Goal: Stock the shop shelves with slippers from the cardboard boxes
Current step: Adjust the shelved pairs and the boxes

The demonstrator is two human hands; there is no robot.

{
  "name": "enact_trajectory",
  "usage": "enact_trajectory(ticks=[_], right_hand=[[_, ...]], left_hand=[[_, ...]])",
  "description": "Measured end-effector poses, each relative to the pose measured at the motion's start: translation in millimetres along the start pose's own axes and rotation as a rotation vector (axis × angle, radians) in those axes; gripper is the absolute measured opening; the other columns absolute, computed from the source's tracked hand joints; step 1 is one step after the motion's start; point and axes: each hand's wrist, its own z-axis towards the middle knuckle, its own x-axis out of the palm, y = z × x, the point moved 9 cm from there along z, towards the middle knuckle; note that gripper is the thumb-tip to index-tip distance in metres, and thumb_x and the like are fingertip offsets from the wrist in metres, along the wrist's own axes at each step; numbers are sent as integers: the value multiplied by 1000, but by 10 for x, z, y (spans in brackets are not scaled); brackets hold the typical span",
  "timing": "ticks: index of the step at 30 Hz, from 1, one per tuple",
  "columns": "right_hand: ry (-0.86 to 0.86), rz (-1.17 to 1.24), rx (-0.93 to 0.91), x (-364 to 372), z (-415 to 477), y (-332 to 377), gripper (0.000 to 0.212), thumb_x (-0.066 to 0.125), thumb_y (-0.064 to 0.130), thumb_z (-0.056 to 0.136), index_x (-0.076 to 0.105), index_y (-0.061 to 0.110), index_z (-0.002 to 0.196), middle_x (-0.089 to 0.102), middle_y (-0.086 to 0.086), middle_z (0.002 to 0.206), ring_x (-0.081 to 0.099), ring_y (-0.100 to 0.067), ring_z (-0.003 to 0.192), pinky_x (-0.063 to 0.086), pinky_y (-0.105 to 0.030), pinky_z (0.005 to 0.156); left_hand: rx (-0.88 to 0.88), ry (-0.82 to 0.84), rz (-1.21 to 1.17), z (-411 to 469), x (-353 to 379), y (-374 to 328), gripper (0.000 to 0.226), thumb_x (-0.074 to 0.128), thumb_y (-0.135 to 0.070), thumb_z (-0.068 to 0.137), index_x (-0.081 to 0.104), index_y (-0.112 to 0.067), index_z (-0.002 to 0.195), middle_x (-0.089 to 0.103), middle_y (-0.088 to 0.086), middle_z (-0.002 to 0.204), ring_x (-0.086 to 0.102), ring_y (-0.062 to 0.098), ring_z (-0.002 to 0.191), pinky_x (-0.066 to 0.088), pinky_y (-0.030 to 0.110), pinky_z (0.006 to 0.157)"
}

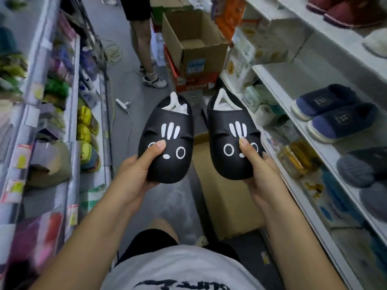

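Shop shelves (278, 80) flank a grey floor aisle. Left hand (138, 174) grips one smooth black rounded slipper (165, 143); right hand (259, 170) grips its mate (234, 141), both above a closed cardboard box (226, 197). Navy fabric slippers (335, 114) sit right of it.

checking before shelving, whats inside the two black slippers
Crumpled white stuffing, paper or plastic, pokes from the heel opening of the left slipper and the right slipper. Deeper inside, towards the toes, is hidden by the uppers.

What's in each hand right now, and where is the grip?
Left hand holds one black slipper by its toe end, thumb on top; right hand holds the other black slipper likewise.
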Motion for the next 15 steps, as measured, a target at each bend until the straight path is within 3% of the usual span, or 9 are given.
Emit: enact_trajectory(ticks=[3, 8, 15], right_hand=[[28, 21, 58, 218, 305, -112, 60, 78, 37, 81, 61, 11, 132, 75, -6, 118, 72, -24, 108, 55, -44, 96], [32, 62, 132, 616, 838, -270, 45, 73, 26, 90, 62, 10, 131, 75, -8, 118, 72, -25, 109, 55, -42, 94], [-143, 192, 59, 1236, 1790, -159, 49, 73, 29, 90, 60, 12, 134, 74, -6, 122, 71, -24, 113, 51, -49, 105]], left_hand=[[-30, -45, -37, 247, -127, -49, 43, 73, -38, 81, 71, -14, 117, 78, 1, 107, 74, 17, 102, 55, 44, 95], [-67, -42, -14, 896, -196, -325, 53, 75, -40, 74, 70, -13, 120, 78, 2, 108, 74, 16, 101, 56, 42, 94], [-76, 104, 159, 2214, -110, -1202, 46, 75, -38, 83, 70, -14, 121, 78, 1, 108, 74, 16, 103, 56, 40, 93]])
